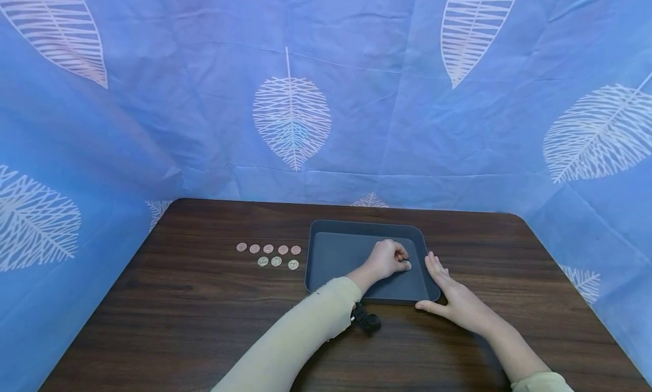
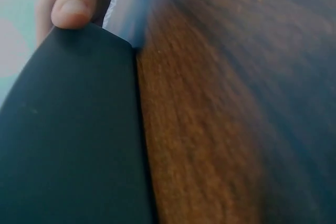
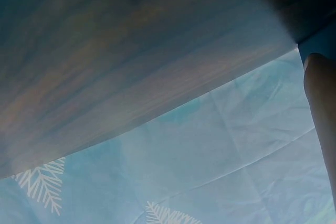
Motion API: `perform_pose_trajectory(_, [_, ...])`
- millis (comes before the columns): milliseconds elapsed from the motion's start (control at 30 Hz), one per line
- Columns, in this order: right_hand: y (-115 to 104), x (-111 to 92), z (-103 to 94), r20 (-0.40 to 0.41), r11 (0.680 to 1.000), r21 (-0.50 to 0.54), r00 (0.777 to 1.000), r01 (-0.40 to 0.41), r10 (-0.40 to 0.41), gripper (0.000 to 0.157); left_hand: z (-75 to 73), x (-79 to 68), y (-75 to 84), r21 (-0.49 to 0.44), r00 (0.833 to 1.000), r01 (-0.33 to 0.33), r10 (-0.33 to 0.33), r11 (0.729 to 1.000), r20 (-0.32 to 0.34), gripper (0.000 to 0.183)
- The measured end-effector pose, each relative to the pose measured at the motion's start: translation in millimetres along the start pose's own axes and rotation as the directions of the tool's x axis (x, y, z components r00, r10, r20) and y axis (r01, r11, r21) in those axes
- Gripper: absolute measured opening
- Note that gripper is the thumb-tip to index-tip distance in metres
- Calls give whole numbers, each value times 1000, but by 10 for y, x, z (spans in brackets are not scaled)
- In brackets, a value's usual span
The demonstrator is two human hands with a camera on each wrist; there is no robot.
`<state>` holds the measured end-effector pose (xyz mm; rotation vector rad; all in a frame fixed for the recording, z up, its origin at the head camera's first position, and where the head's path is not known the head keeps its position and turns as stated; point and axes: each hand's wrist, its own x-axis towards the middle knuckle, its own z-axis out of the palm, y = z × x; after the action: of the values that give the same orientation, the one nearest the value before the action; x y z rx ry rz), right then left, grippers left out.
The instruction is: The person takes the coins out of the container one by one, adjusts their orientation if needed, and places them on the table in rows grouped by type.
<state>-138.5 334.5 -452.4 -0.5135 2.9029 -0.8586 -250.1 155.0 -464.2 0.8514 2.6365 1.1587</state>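
A dark grey rectangular tray [image 1: 333,256] lies on the brown wooden table. Over its right half, my left hand [image 1: 383,261] pinches a small pale round coin [image 1: 408,265] between thumb and fingers, close to the tray floor. The left wrist view catches the thumb [image 2: 76,6] above the tray's dark outer wall [image 2: 79,119]. At the tray's right front corner my right hand [image 1: 458,301] rests with fingers extended along the side and thumb at the front edge. Only part of a digit [image 3: 321,98] appears in the right wrist view.
Left of the tray, several copper-coloured coins [image 1: 268,249] form a row. Three gold-coloured coins [image 1: 277,261] lie in a second row nearer me. A blue cloth [image 1: 356,126] with white leaf prints hangs behind the table [image 1: 204,313]. A black strap device [image 1: 368,319] hangs at the left wrist.
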Motion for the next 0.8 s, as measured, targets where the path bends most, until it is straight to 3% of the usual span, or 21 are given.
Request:
perform_pose_trajectory(200, [26,6,15,1,1000,-3,1000,-4,4,101,3,-6,-3,38,1000,4,-5,999,30,16])
perform_pose_trajectory(533, [9,-2,12,-3,1000,-9,1000,-8,8,101,-9,-11,6,24,998,31,-32,999,46,12])
perform_pose_trajectory(800, [14,7,13,-7,1000,-13,1000,0,0,102,-26,5,-12,-84,999,44,-42,995,25,15])
